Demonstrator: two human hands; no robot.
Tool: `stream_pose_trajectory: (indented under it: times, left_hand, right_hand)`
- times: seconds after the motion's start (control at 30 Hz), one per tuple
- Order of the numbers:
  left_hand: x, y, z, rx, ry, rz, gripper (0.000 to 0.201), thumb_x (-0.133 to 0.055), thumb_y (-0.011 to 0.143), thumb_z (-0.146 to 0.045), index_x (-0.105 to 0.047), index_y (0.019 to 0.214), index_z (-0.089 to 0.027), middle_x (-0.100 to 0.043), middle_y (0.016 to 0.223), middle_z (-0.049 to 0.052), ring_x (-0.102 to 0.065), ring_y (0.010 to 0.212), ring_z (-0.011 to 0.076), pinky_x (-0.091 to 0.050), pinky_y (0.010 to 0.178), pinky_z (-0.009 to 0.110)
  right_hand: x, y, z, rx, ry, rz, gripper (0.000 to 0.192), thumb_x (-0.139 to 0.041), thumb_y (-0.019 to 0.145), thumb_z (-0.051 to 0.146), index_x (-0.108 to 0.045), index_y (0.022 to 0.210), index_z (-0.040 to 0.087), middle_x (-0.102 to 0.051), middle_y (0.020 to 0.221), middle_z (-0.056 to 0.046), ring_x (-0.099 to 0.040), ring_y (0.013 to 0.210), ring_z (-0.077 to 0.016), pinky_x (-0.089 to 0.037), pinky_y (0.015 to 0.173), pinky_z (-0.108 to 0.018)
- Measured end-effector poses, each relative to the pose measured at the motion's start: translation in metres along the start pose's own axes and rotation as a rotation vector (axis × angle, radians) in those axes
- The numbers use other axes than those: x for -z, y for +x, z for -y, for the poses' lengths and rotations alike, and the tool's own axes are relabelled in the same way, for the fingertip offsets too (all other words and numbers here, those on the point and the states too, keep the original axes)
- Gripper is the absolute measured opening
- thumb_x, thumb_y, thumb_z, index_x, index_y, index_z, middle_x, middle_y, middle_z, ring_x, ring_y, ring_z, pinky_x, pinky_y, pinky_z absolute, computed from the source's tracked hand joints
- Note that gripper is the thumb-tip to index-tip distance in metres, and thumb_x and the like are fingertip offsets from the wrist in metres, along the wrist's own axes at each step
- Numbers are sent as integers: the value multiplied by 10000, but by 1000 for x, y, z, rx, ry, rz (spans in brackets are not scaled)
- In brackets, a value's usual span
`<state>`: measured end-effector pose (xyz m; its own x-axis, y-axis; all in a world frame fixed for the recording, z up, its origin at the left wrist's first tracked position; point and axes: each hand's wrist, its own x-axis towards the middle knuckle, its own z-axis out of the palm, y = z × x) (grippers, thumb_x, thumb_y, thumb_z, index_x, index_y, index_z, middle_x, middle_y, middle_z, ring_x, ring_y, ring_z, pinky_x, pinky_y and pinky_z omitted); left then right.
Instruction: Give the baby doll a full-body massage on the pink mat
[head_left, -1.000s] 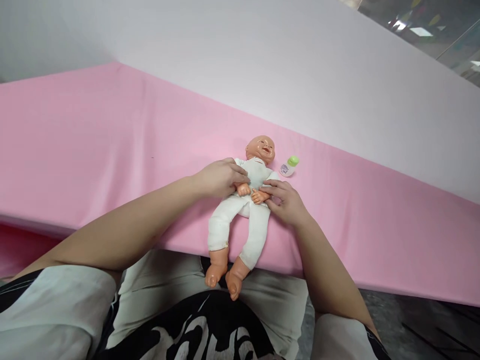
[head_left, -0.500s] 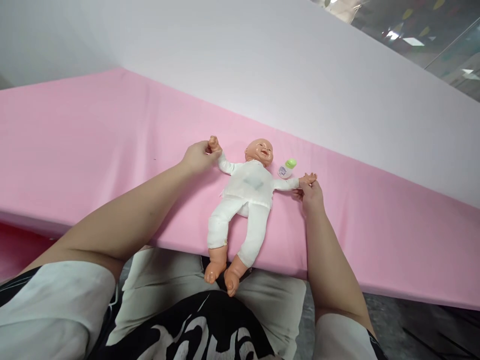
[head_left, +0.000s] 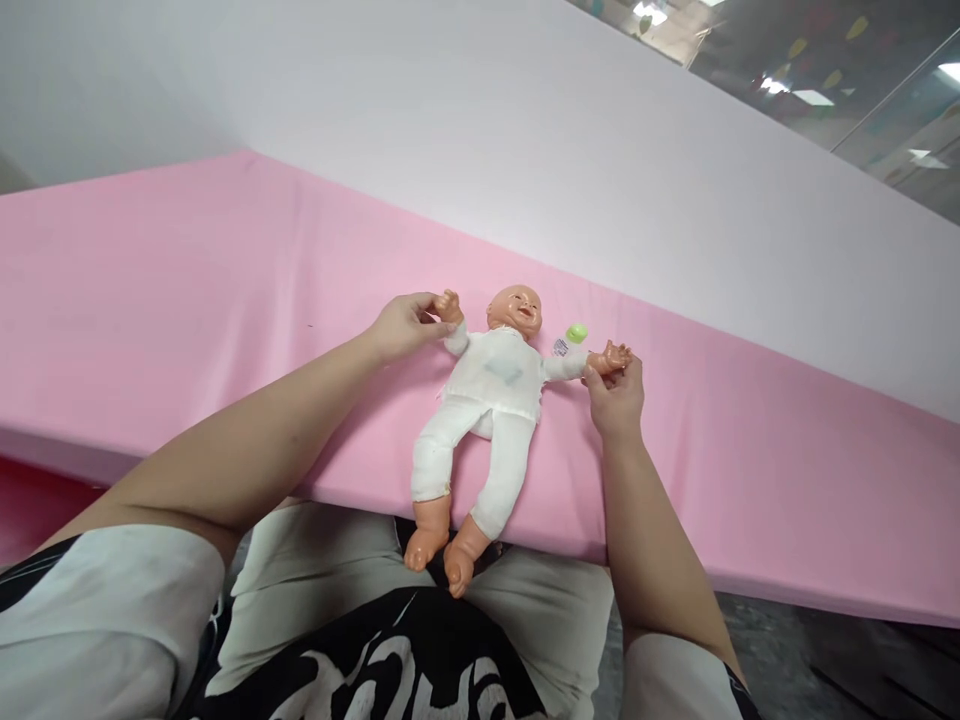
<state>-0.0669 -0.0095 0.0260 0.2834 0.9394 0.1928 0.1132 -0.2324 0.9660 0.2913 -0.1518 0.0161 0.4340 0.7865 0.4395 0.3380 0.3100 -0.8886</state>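
A baby doll [head_left: 491, 395] in white clothes lies on its back on a pink surface [head_left: 187, 280], its bare feet hanging over the near edge above my lap. My left hand [head_left: 401, 325] pinches the doll's arm on the left side, stretched out and up. The doll's other arm is held out to the right by my right hand [head_left: 616, 395], which grips it at the doll's small hand. A small white bottle with a green cap [head_left: 571, 337] lies just behind that arm, beside the doll's head, partly hidden.
A pale grey wall [head_left: 525, 130] rises along the far side of the pink surface. The surface's near edge runs across in front of my lap, with dark floor [head_left: 825, 650] at the lower right. Glass and ceiling lights show at the top right.
A second ago both hands held the doll's hands together on its belly. They then spread the doll's arms wide apart, and now the arms are lifted slightly higher.
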Motion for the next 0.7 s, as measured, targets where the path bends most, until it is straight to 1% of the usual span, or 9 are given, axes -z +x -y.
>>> stream_pose_trajectory:
  times: [0.07, 0.17, 0.27, 0.33, 0.4, 0.5, 0.57, 0.63, 0.7]
  left_hand:
    - [-9, -10, -10, -107, 85, 80, 437, -882, 657, -414, -793, 1034, -212, -765, 969, 52, -703, 861, 231, -576, 784, 344]
    - [-17, -23, -21, -252, 285, 258, 398, -842, 704, -404, -838, 1076, -264, -779, 1008, 43, -707, 853, 217, -571, 783, 327]
    - [-21, -27, -25, -345, 391, 415, 343, -782, 737, -345, -854, 1068, -292, -778, 1055, 42, -718, 884, 218, -574, 801, 326]
    - [-22, -26, -23, -391, 430, 444, 346, -753, 750, -317, -855, 1080, -293, -778, 1105, 50, -728, 923, 223, -574, 823, 327]
    - [-24, -25, -22, -438, 499, 453, 338, -739, 757, -304, -857, 1074, -300, -780, 1132, 50, -732, 953, 224, -562, 843, 318]
    - [-27, -24, -22, -477, 624, 449, 298, -719, 770, -293, -859, 1030, -332, -787, 1095, 28, -736, 946, 213, -535, 828, 297]
    - [-27, -25, -24, -485, 644, 432, 277, -711, 778, -290, -856, 1008, -340, -788, 1087, 22, -736, 953, 215, -527, 830, 297]
    - [-25, -25, -26, -489, 607, 396, 279, -727, 783, -321, -849, 1033, -321, -787, 1101, 33, -733, 964, 229, -529, 850, 311]
    - [-20, -22, -24, -449, 563, 318, 312, -743, 797, -382, -830, 1085, -294, -785, 1092, 42, -727, 941, 239, -530, 850, 325]
  right_hand:
    - [-8, -10, 13, 93, -59, 71, 580, -867, 798, 346, -599, 1306, 268, -724, 1303, -105, -723, 1195, -267, -629, 1013, -440]
    - [-19, -21, 25, 243, -207, 283, 396, -830, 820, 280, -719, 1200, 301, -765, 1229, -56, -734, 1126, -261, -604, 1041, -459]
    - [-27, -25, 29, 454, -348, 469, 375, -778, 842, 210, -775, 1194, 340, -783, 1234, -33, -720, 1134, -272, -568, 1074, -511]
    - [-33, -26, 29, 559, -439, 560, 379, -753, 855, 183, -791, 1196, 345, -778, 1270, -31, -697, 1159, -285, -553, 1079, -539]
    - [-38, -28, 29, 608, -529, 621, 396, -713, 874, 151, -795, 1213, 339, -764, 1312, -31, -667, 1179, -292, -551, 1076, -548]
    - [-43, -31, 31, 639, -591, 652, 452, -663, 874, 107, -787, 1248, 328, -755, 1331, -34, -639, 1205, -297, -554, 1080, -545]
    - [-43, -31, 33, 632, -559, 624, 443, -670, 871, 123, -784, 1248, 326, -759, 1319, -40, -647, 1210, -299, -552, 1089, -553]
    - [-41, -29, 32, 577, -490, 552, 410, -706, 870, 178, -779, 1243, 332, -773, 1276, -43, -672, 1197, -301, -549, 1096, -558]
    - [-36, -25, 31, 440, -396, 452, 396, -737, 882, 250, -757, 1267, 339, -772, 1269, -45, -701, 1170, -288, -575, 1064, -525]
